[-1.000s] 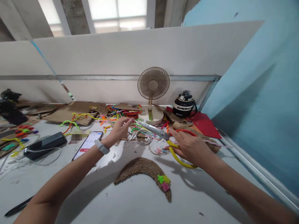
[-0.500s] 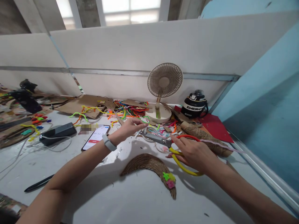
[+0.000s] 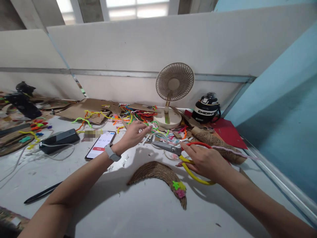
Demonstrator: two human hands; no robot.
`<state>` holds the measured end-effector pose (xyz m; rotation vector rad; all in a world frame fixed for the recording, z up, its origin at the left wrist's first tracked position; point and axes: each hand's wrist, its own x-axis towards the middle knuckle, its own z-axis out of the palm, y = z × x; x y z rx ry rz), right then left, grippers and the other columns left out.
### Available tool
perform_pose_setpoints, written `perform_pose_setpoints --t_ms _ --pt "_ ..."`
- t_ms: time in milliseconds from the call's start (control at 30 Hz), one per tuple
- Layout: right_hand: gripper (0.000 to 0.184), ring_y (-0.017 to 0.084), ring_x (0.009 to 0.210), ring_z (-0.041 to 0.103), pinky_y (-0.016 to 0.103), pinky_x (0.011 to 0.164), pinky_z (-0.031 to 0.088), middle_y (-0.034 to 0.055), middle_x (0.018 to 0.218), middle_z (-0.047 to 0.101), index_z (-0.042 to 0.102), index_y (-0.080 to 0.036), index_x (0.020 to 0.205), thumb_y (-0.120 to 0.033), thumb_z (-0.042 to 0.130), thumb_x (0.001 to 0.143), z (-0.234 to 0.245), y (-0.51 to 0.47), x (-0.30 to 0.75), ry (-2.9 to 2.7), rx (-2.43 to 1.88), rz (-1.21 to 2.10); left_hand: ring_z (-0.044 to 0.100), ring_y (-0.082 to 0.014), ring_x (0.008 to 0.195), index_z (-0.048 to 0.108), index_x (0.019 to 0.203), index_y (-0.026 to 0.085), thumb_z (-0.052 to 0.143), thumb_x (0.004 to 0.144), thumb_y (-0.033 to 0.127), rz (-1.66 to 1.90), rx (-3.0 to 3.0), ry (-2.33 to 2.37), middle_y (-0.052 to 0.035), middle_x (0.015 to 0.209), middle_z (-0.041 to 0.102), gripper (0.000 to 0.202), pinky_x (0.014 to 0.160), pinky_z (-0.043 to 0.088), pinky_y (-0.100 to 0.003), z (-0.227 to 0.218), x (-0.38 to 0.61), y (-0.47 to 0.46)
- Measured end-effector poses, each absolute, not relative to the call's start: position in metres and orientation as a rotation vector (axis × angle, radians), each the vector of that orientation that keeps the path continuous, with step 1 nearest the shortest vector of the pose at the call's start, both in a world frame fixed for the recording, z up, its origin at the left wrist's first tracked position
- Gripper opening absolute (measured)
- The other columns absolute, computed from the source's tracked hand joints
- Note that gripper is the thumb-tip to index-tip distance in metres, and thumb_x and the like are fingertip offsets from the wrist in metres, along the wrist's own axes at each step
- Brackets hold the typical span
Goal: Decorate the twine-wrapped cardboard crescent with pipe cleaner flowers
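My right hand grips a pair of scissors with red and yellow handles, the blades pointing left over the cluttered table. Just past the blade tips is my left hand, its fingers stretched out and apart, with nothing I can make out in them. Below both hands lies a crescent of coiled brown twine. At its right end sit green, yellow and pink flower shapes. Behind the blades are loose pipe cleaners in many colours and a loop of white cord, partly hidden.
A desk fan and a black bottle stand at the back. A twine roll lies at right on red card. Left are a phone, a black box-shaped device, a pen and cardboard.
My left hand has drawn back left from the scissor tips, and its pinched fingers have spread. The right hand and scissors have barely moved. The view has shifted slightly.
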<state>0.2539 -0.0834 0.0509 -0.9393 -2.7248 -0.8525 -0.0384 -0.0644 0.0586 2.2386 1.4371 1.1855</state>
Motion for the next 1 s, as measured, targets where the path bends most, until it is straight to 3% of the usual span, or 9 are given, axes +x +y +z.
perform_pose_setpoints --t_ms 200,367,533,700,833,1000 --pt "0.052 0.018 0.063 0.059 0.027 0.051 0.029 0.0117 0.084 0.066 0.055 -0.01 0.123 -0.049 0.046 0.09 0.049 -0.084 0.253 -2.754 -0.879 -0.831 0.045 -0.0123 0.059 0.059 0.06 0.017 0.048 0.089 0.045 0.931 2.132 1.23 0.0016 0.057 0.048 0.042 0.057 0.033 -0.025 0.057 -0.038 -0.063" --pt "0.055 0.021 0.065 0.063 0.027 0.051 0.034 0.0121 0.085 0.068 0.053 -0.008 0.125 -0.049 0.051 0.088 0.047 -0.083 0.253 -2.799 -0.931 -0.751 0.053 -0.0151 0.074 0.063 0.066 0.017 0.056 0.086 0.039 1.099 2.22 1.207 -0.0022 0.072 0.06 0.031 0.07 0.041 -0.027 0.06 -0.034 -0.07" --pt "0.054 0.025 0.088 0.067 0.029 0.065 0.045 0.0149 0.111 0.067 0.05 -0.013 0.125 -0.052 0.048 0.089 0.06 -0.085 0.253 -2.836 -1.078 -0.198 0.053 -0.0169 0.081 0.067 0.075 0.02 0.056 0.087 0.032 1.447 2.496 1.34 -0.0037 0.081 0.062 0.02 0.083 0.037 -0.035 0.056 -0.025 -0.082" --pt "0.042 0.022 0.08 0.066 0.026 0.061 0.044 0.0082 0.097 0.07 0.055 -0.02 0.115 -0.052 0.047 0.089 0.08 -0.092 0.25 -2.884 -1.141 0.248 0.053 -0.0165 0.08 0.064 0.071 0.021 0.057 0.087 0.033 1.701 2.437 1.404 -0.0024 0.078 0.061 0.021 0.085 0.037 -0.036 0.054 -0.019 -0.091" --pt "0.041 0.024 0.079 0.066 0.028 0.061 0.042 0.0092 0.092 0.07 0.059 -0.019 0.107 -0.054 0.049 0.087 0.073 -0.087 0.254 -2.959 -1.204 0.129 0.053 -0.0157 0.08 0.062 0.071 0.019 0.058 0.086 0.038 1.898 2.062 1.287 -0.0021 0.078 0.057 0.024 0.078 0.042 -0.031 0.059 -0.022 -0.089" --pt "0.04 0.024 0.074 0.066 0.028 0.056 0.038 0.0081 0.092 0.072 0.06 -0.021 0.112 -0.05 0.051 0.085 0.062 -0.066 0.275 -2.846 -1.326 -0.174 0.052 -0.0126 0.075 0.06 0.07 0.018 0.059 0.085 0.043 1.771 1.646 1.189 -0.0004 0.075 0.057 0.029 0.078 0.042 -0.027 0.054 -0.022 -0.08"
